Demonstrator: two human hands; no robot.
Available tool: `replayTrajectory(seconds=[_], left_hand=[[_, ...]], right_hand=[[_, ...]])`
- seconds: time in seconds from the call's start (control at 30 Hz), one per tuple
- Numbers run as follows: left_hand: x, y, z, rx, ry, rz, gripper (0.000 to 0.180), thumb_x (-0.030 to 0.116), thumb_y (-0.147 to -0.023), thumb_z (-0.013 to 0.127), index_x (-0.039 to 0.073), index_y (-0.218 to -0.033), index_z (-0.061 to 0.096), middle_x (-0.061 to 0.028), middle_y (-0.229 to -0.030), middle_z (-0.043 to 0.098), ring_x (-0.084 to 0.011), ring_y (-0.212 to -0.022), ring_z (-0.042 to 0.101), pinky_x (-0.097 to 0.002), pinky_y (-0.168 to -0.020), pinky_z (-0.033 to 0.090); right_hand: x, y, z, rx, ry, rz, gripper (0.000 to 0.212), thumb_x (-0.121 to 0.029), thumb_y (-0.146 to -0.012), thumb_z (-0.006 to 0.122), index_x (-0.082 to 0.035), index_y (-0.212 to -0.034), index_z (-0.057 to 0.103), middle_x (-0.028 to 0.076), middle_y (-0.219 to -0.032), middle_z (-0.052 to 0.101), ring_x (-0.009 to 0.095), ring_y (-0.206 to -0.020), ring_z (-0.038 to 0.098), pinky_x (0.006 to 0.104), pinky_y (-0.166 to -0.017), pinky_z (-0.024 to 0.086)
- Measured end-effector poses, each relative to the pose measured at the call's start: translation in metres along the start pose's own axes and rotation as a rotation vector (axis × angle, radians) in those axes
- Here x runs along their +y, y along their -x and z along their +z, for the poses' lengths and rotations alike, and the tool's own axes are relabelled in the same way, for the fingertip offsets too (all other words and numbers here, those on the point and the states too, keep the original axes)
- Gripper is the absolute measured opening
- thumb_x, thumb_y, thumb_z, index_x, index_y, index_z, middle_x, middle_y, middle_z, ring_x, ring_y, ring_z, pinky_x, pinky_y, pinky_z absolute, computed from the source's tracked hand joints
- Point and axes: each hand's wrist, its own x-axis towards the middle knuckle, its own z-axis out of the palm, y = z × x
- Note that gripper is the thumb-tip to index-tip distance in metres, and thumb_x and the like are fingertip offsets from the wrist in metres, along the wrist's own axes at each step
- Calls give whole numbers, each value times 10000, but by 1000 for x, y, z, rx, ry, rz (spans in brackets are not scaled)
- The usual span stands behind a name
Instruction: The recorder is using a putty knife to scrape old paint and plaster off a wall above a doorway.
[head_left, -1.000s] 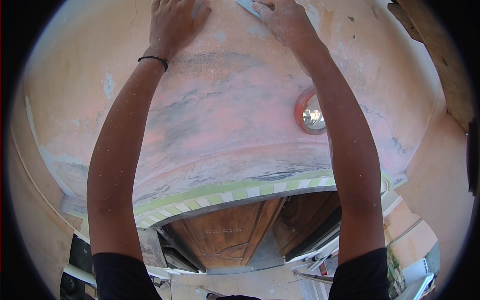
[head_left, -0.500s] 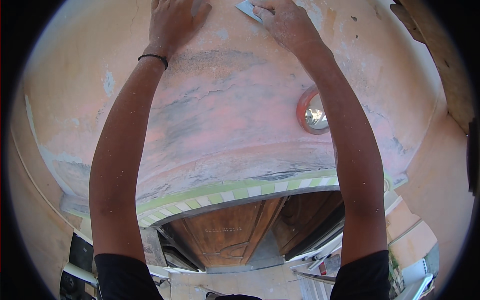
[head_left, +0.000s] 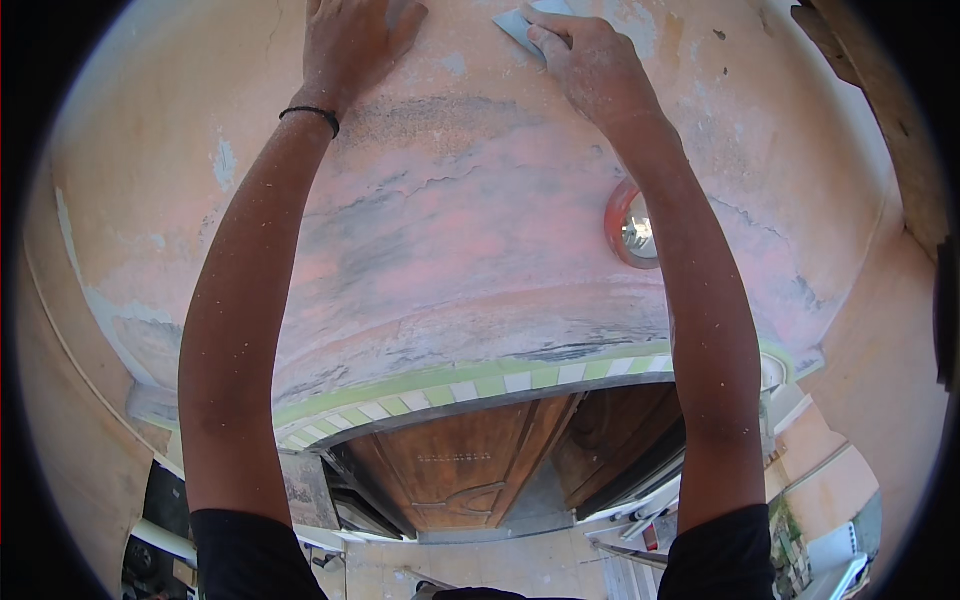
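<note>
Both my arms reach up against a peach and pink wall with worn grey patches and cracks. High at the top of the view, my left hand is laid on the wall, its thumb spread away; the fingertips are cut off by the frame. My right hand, dusted with pale powder, pinches a flat pale blue-grey piece against the wall. It looks thin and straight-edged; whether it is a scraper blade or a folded sheet I cannot tell.
A round, red-rimmed glass fitting is partly hidden by my right forearm. Below curves a green-and-white striped trim above brown wooden doors. A wooden beam runs along the right. Far below lies a tiled floor.
My right hand and the flat piece have shifted slightly right and down in the view, showing more of the piece. My left hand stays nearly in place.
</note>
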Motion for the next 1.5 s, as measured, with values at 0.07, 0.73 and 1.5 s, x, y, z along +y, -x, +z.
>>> replayTrajectory(seconds=[0.07,0.73,1.5], left_hand=[[2,2,-3,5,-43,8,384,184,-850,696,68,-1197,581,-123,-1288,579,-334,-1268,509,-482,-1088,378],[10,-2,0,5,-76,41,352,196,-862,665,72,-1180,581,-130,-1291,561,-346,-1251,502,-494,-1070,381],[6,1,-3,40,-41,27,324,201,-855,673,90,-1150,595,-111,-1253,588,-332,-1228,531,-475,-1047,400]], right_hand=[[17,30,8,-46,33,68,349,-342,-1029,596,-249,-1355,678,210,-1203,710,403,-1087,692,404,-969,526],[14,33,-33,-327,16,227,284,-264,-1004,618,-154,-1219,768,212,-1074,752,356,-887,730,434,-877,557],[30,109,-6,-212,254,89,687,-358,-1035,592,-226,-1635,284,276,-905,630,437,-863,695,499,-798,567]])
